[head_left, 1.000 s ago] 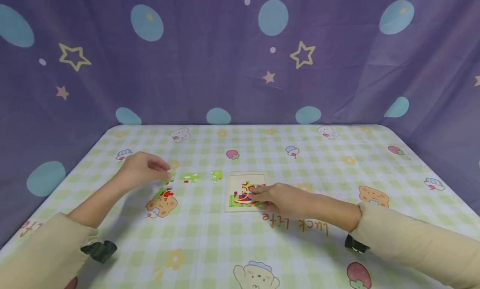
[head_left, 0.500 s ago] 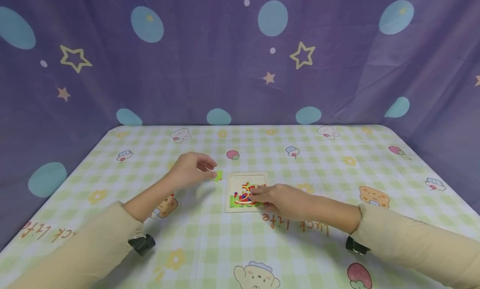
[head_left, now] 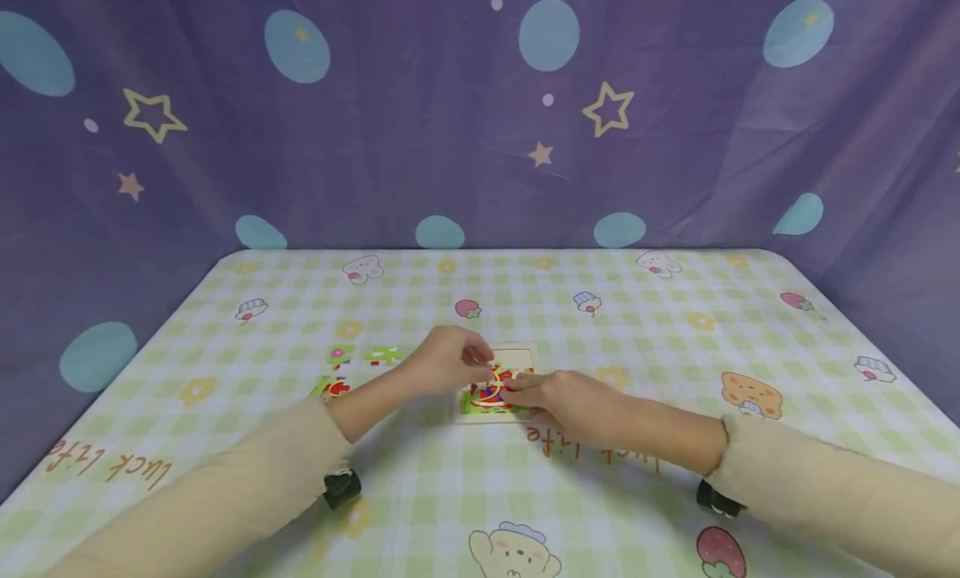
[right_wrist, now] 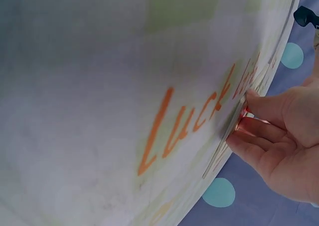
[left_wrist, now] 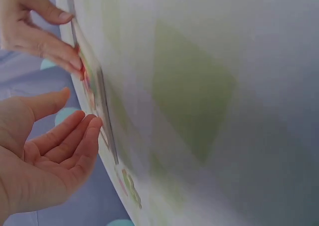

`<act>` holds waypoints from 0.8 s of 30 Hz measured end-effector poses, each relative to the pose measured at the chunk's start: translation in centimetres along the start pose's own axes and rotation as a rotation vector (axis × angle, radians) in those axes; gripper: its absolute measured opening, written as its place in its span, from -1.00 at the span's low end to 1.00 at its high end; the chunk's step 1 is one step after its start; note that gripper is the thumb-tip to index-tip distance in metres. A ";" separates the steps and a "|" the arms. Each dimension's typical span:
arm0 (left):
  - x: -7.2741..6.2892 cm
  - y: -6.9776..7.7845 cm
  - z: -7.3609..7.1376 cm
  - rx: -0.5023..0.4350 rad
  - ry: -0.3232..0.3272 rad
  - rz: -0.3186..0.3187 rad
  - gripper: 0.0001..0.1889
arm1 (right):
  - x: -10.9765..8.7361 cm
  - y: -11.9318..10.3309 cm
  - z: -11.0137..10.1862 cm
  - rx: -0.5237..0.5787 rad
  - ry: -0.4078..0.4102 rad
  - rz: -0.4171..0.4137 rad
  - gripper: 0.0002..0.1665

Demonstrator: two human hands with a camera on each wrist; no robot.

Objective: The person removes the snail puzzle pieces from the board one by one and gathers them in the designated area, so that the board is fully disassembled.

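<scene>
A shallow wooden puzzle tray [head_left: 525, 347] lies on the table, partly filled with red, yellow and green jigsaw pieces [head_left: 486, 401]. From the left, my left hand [head_left: 444, 363] hovers over the tray's left side. Its thumb stands apart from the loosely bent fingers [left_wrist: 75, 146] in the left wrist view, with nothing seen between them. At the tray's right side, my right hand [head_left: 577, 407] presses extended fingers onto the pieces, its thumb at the tray's edge [right_wrist: 219, 151] in the right wrist view. My hands cover part of the tray.
Loose jigsaw pieces lie left of the tray: a green one with a pink flower [head_left: 341, 354], a green-and-white one [head_left: 385, 355] and a red-and-yellow one [head_left: 332, 387]. The left wrist view shows a green piece [left_wrist: 130, 187] close beside the tray. A checked cloth [head_left: 645, 511] covers the table.
My left hand has travelled right, from the loose pieces at the left, past the green piece beside the tray, to over the tray. My right hand has stayed in place on the pieces.
</scene>
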State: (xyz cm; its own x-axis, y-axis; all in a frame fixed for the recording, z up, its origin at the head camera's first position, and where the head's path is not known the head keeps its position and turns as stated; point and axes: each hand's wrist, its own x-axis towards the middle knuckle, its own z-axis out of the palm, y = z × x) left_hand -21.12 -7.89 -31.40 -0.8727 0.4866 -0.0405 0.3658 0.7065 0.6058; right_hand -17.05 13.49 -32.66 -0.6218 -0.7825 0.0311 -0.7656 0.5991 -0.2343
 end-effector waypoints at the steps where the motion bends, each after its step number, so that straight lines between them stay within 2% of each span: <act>1: 0.1 0.1 0.2 0.000 -0.005 0.001 -0.82 | 0.0 -0.1 0.1 -0.001 0.006 0.004 -0.52; 6: 0.4 0.4 0.9 0.003 -0.012 -0.011 -0.89 | -0.2 -0.5 0.4 -0.020 0.033 0.037 -0.53; 11: 0.7 0.5 0.9 -0.009 -0.002 -0.036 -0.91 | -0.2 -0.8 0.3 -0.008 0.042 0.058 -0.55; 14: 0.9 0.5 0.7 -0.037 0.002 -0.063 -0.89 | -0.1 -0.7 0.2 0.005 0.035 0.069 -0.56; 19: 1.2 0.5 0.4 -0.097 0.018 -0.143 -0.87 | 0.1 -0.7 0.1 0.013 0.033 0.065 -0.55; 24: 1.3 0.7 0.3 -0.132 0.024 -0.174 -0.85 | 0.1 -0.8 0.2 0.022 0.032 0.058 -0.55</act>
State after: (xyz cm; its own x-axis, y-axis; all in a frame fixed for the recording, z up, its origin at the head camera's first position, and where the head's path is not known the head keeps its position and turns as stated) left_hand -21.89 -6.64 -31.31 -0.9271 0.3494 -0.1356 0.1645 0.7045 0.6904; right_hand -16.47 12.97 -32.63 -0.6704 -0.7405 0.0474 -0.7244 0.6392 -0.2583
